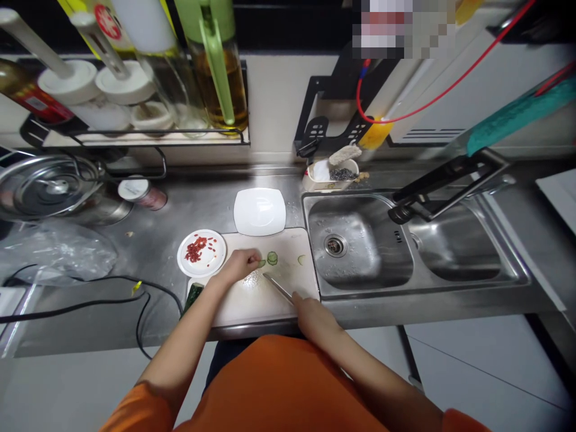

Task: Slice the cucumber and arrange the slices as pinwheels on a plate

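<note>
A white cutting board (252, 300) lies on the steel counter in front of me. My left hand (240, 264) rests curled on the board, its fingers closed over a piece of cucumber (261, 263). My right hand (310, 312) grips the handle of a knife (278, 286) whose blade points toward the left hand. Two loose cucumber slices lie on the board, one (272, 258) just right of my left hand and one (300, 259) nearer the sink. A dark green cucumber end (193, 295) shows under my left forearm.
A round white plate with chopped red chilli (201, 253) touches the board's left corner. A square white plate (260, 210) sits behind the board. A double sink (360, 246) with a black tap (432, 192) lies to the right. A pot lid (49, 186), plastic bag and black cable are at the left.
</note>
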Demonstrator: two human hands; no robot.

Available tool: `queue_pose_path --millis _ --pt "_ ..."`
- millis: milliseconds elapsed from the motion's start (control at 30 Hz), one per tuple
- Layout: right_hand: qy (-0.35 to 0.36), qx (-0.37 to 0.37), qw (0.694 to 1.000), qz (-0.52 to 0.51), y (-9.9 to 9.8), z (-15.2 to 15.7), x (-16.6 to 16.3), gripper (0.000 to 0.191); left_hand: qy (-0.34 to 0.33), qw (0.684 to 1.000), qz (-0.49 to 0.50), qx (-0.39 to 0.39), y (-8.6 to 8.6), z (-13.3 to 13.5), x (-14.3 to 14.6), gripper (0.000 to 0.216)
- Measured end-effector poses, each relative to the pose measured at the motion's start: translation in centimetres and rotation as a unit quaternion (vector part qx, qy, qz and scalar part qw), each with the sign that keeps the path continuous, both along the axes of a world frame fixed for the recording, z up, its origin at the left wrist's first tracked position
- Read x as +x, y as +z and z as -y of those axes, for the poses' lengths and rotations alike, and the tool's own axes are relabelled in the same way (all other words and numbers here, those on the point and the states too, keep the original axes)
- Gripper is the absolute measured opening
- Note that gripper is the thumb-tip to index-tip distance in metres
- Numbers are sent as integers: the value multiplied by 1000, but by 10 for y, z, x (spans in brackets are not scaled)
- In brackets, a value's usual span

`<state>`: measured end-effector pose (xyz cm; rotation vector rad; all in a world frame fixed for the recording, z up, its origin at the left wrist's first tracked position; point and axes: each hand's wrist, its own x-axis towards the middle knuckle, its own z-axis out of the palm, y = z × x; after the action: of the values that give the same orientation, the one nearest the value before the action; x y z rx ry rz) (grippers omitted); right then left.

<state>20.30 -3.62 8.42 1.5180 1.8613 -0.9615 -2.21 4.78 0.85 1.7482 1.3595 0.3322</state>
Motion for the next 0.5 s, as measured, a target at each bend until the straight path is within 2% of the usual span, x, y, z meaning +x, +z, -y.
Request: queue_pose_path --millis 133,267,367,500 --pt "14 2 1000 1 0 0 3 41 -20 999 -32 -7 6 0 -11 13" --pt "16 10 1000 3 0 0 1 40 -27 994 -104 28 6 -1 -10 12" --pt "9 11 1000 5 1 0 -1 41 18 990 -123 67 3 6 -6 18" --pt "-4 16 1000 7 2 -2 -6 41 92 984 -96 116 -4 29 -3 18"
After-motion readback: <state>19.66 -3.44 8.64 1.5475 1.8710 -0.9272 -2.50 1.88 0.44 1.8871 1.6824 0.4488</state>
